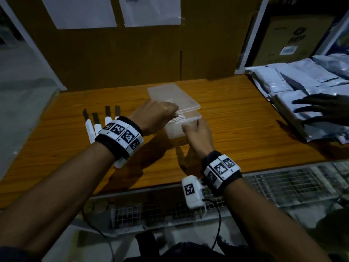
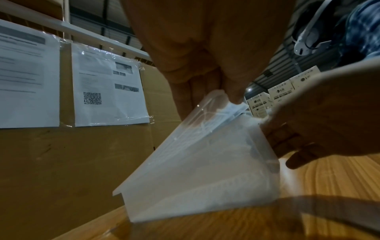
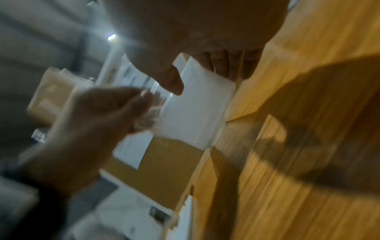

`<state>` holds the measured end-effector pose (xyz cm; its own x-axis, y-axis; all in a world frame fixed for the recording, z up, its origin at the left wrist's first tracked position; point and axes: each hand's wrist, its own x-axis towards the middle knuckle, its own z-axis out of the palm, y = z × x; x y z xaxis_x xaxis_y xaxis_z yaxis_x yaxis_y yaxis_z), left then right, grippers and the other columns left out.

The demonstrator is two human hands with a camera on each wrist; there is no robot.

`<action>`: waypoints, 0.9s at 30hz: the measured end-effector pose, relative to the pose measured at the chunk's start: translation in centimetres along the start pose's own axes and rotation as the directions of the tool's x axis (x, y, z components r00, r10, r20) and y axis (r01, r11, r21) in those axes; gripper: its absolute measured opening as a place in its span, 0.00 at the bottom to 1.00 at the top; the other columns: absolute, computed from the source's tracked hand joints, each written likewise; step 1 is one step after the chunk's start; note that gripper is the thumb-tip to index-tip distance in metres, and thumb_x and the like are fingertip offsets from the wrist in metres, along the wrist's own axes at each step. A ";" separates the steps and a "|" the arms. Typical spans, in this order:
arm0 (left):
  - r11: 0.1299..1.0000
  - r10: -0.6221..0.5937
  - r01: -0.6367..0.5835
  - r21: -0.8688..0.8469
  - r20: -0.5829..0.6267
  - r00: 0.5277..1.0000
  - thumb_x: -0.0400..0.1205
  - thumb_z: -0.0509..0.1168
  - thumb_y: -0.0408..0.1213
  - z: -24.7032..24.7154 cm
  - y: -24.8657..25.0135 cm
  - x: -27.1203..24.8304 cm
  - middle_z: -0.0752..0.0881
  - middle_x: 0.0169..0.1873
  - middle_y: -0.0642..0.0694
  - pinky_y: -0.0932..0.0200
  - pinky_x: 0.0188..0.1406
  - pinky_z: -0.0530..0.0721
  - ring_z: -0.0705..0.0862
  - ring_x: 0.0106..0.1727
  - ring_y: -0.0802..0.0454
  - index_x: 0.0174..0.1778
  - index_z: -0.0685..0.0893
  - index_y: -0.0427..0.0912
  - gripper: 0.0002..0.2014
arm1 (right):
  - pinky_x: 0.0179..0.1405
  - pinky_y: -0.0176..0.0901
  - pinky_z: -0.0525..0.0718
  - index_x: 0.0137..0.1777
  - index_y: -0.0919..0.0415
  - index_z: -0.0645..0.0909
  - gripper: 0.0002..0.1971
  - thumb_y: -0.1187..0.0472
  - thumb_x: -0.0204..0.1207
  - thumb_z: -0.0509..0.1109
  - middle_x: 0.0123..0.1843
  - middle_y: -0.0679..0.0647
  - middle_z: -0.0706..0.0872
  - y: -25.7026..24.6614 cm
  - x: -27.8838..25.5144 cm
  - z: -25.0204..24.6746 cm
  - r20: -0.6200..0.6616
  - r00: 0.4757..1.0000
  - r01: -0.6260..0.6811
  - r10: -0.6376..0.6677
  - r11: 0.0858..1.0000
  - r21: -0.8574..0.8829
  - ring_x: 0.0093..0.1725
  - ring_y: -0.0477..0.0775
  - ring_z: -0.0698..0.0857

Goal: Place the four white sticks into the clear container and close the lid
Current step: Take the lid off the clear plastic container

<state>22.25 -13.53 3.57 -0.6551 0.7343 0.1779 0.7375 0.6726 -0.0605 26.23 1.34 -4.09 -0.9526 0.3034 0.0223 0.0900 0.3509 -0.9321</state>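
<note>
A clear plastic container [image 1: 174,132] stands in the middle of the wooden table [image 1: 236,120]. Its lid [image 1: 173,97] is raised and tilted over the far side. My left hand [image 1: 174,110] pinches the lid's near edge, and the left wrist view shows the lid [image 2: 207,112] held under the fingertips [image 2: 234,95]. My right hand [image 1: 190,126] grips the container's near right corner, thumb on the front wall. Several white sticks [image 1: 88,127] with dark ends lie side by side on the table to the left, partly hidden by my left wrist. The right wrist view is blurred; the container [image 3: 195,110] shows there between both hands.
Another person's hand [image 1: 317,108] rests on a pile of silver bags [image 1: 294,82] at the table's right end. A cardboard wall [image 1: 122,59] with taped paper sheets [image 1: 151,12] backs the table. A wire grid [image 1: 283,184] runs along the near edge.
</note>
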 end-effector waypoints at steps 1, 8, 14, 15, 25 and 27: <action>1.000 -0.002 0.002 -0.005 0.001 1.000 0.87 0.57 0.39 0.2 0.1 -0.2 0.86 0.50 0.41 0.57 0.36 0.69 0.84 0.47 0.42 0.54 0.80 0.38 0.10 | 0.48 0.56 0.82 0.56 0.57 0.82 0.22 0.49 0.64 0.66 0.54 0.58 0.86 -0.2 0.0 -0.1 0.011 0.998 -0.064 0.063 0.992 0.108 0.54 0.62 0.84; 1.000 0.024 -0.024 0.010 0.034 0.999 0.86 0.58 0.38 2.1 0.1 -1.6 0.84 0.60 0.38 0.53 0.38 0.75 0.85 0.56 0.38 0.64 0.77 0.37 0.14 | 0.40 0.61 0.84 0.35 0.52 0.88 0.11 0.55 0.76 0.67 0.33 0.52 0.88 1.4 -0.1 -0.2 0.091 0.959 -0.282 0.267 0.925 0.255 0.36 0.60 0.84; 0.970 0.017 -0.036 0.239 0.080 0.997 0.83 0.63 0.32 2.3 -0.1 -3.3 0.82 0.65 0.34 0.48 0.35 0.85 0.88 0.54 0.35 0.71 0.71 0.34 0.21 | 0.38 0.73 0.87 0.40 0.61 0.82 0.07 0.69 0.77 0.64 0.30 0.63 0.84 -0.3 -0.2 -0.8 0.129 0.886 -0.460 0.446 0.804 0.377 0.23 0.57 0.82; 0.964 -0.002 -0.020 0.264 0.083 0.997 0.81 0.65 0.32 2.3 -0.1 -3.5 0.80 0.67 0.33 0.46 0.37 0.86 0.88 0.54 0.35 0.72 0.71 0.33 0.23 | 0.37 0.76 0.87 0.40 0.62 0.82 0.07 0.70 0.76 0.64 0.30 0.63 0.84 -0.5 -0.1 -0.8 0.116 0.878 -0.469 0.464 0.789 0.396 0.23 0.58 0.83; 0.860 -0.481 0.490 0.146 -0.090 0.872 0.82 0.61 0.33 2.1 -0.5 -3.9 0.85 0.52 0.38 0.50 0.36 0.78 0.86 0.44 0.39 0.66 0.72 0.37 0.16 | 0.39 0.70 0.89 0.44 0.64 0.80 0.09 0.74 0.75 0.60 0.38 0.65 0.88 -0.9 0.7 -0.1 0.017 0.855 -0.466 0.519 0.753 0.464 0.38 0.65 0.92; 0.822 -0.566 0.567 -0.055 -0.181 0.804 0.82 0.61 0.32 2.3 -0.8 -3.9 0.86 0.45 0.40 0.50 0.35 0.83 0.85 0.39 0.41 0.65 0.74 0.39 0.15 | 0.37 0.73 0.88 0.47 0.64 0.80 0.09 0.74 0.77 0.60 0.37 0.64 0.87 -1.0 0.7 -0.2 0.024 0.852 -0.471 0.523 0.746 0.471 0.39 0.64 0.92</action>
<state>23.79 -16.72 0.70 -0.9146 0.1927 0.3554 0.2439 0.9641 0.1051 25.52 1.36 -3.13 -0.7715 0.4211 -0.4770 0.3787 -0.2985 -0.8761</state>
